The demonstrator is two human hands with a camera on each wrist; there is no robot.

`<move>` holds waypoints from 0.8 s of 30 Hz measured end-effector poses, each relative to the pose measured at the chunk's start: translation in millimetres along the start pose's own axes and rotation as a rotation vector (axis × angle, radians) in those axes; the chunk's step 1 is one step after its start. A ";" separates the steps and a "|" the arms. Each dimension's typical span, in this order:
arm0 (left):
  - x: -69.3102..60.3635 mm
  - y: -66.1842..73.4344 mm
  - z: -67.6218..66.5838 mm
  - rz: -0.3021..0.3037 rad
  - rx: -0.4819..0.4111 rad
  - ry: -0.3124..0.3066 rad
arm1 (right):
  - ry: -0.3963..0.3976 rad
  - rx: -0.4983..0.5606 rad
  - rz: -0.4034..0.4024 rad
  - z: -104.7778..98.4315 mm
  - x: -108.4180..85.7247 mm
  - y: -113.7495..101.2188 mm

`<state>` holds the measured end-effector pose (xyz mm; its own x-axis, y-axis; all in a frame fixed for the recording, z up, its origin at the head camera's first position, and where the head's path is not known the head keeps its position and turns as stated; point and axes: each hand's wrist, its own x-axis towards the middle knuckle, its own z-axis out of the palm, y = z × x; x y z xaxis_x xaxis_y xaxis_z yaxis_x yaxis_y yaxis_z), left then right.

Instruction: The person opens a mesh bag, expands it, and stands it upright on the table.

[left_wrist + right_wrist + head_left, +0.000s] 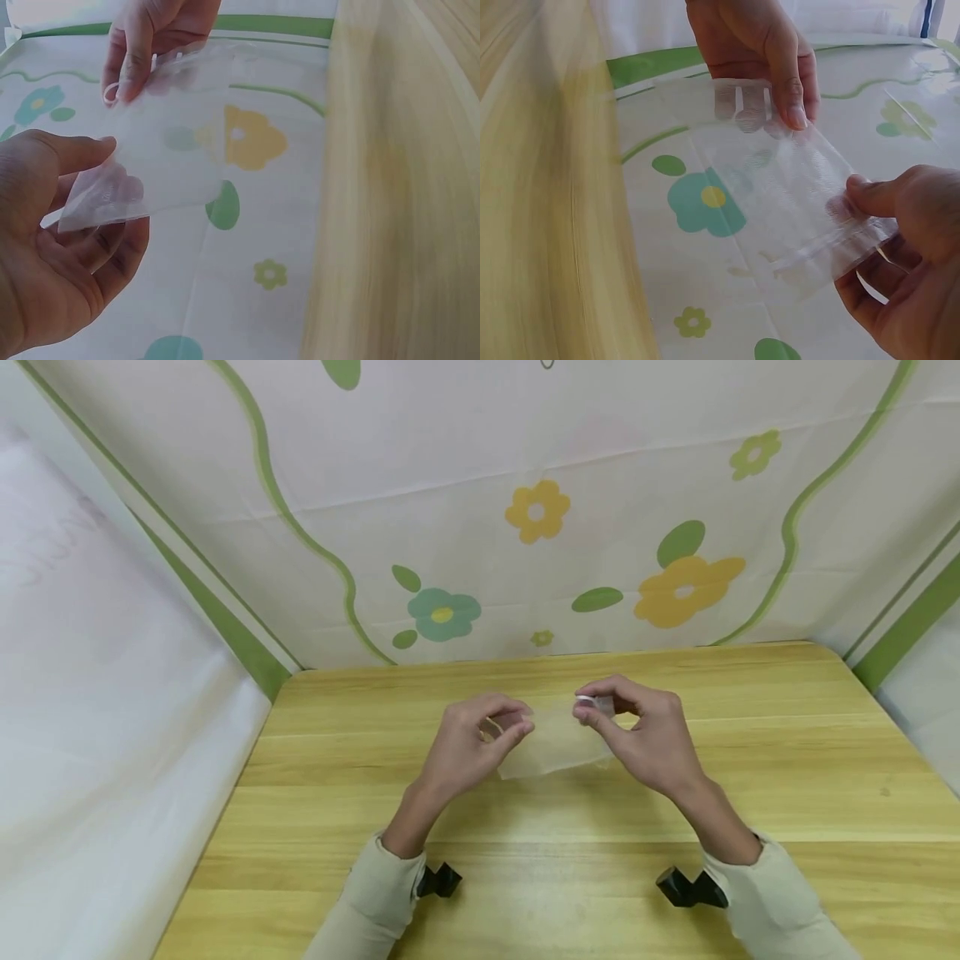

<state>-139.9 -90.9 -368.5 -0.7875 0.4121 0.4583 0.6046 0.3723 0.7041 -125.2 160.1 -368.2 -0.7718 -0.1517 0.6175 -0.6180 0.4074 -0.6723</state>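
Translucent plastic pouch (pixel 551 750) hangs between the two hands, raised above the pale wooden tabletop (pixel 555 885). At its left end the left hand (pixel 459 747) has its thumb on the near face and its fingers (pixel 501 702) curled behind, closed to a light pinch on the film. Such a grip at the very edge probably leaves the middle free, so the thin sheet lies spread rather than crumpled. Across the span, the lower edge slopes a little and nothing supports it from below. At the right end the right hand (pixel 656 739) mirrors that hold, thumb against bent fingers with only the film nipped between them; the matched hands seem to be there to hold the pouch flat and level.

From above, both sleeves and the whole span show, but the film nearly melts into the wood grain. The left wrist view gives a small white loop (pixel 106 88) beside the right thumb, which the head view reduces to a pale band. The right wrist view alone brings out the ridged texture and a seam-like strip (pixel 821 247) near the right hand; whether the pouch holds anything cannot be told
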 end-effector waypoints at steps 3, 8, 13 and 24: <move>-0.2 -0.3 -2.4 -0.018 0.009 0.032 | 0.036 0.041 0.033 -1.1 0.3 1.7; 0.3 -1.2 -5.0 -0.043 -0.018 0.096 | 0.102 0.133 0.083 -2.1 1.2 2.4; 0.5 -1.2 -6.6 -0.094 -0.111 0.163 | 0.149 0.182 0.113 -2.8 2.5 3.2; 1.5 -4.3 -9.2 -0.041 -0.128 0.234 | 0.069 0.022 0.098 -0.9 1.0 8.3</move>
<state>-144.7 -99.6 -365.8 -0.8263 0.1902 0.5302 0.5632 0.2700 0.7809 -130.9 164.1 -372.8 -0.8168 -0.0493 0.5748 -0.5440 0.3975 -0.7389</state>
